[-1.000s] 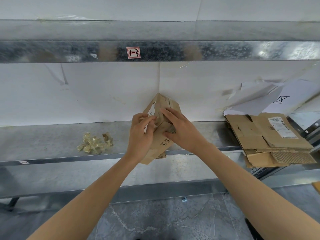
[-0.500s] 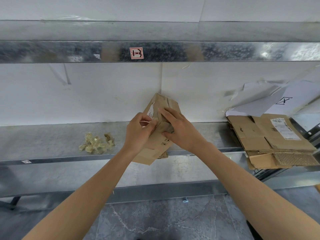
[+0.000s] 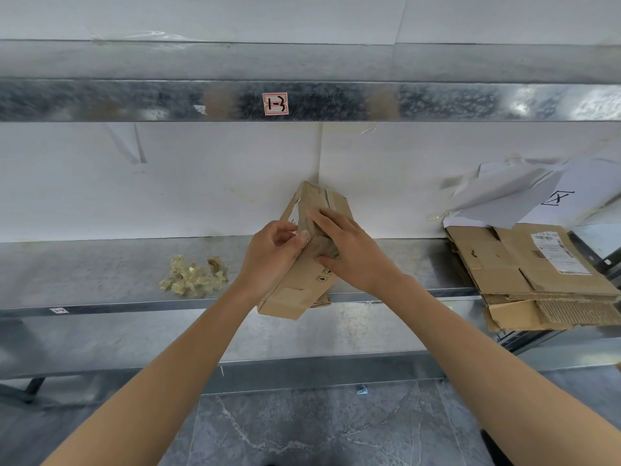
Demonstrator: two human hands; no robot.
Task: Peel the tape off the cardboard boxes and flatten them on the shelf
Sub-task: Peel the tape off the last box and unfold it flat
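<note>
Both hands on the small cardboard box [image 3: 304, 280], tilted over the metal shelf [image 3: 100, 277] edge: right hand [image 3: 349, 253] wraps its middle, left hand [image 3: 272, 253] pinches at the seam.

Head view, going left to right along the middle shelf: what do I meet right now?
In order: crumpled tape wad → left hand → cardboard box gripped between both hands → right hand → stack of flattened cardboard.

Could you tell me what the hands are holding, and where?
One cardboard box: right hand grips its middle; left hand pinches its left edge.
</note>
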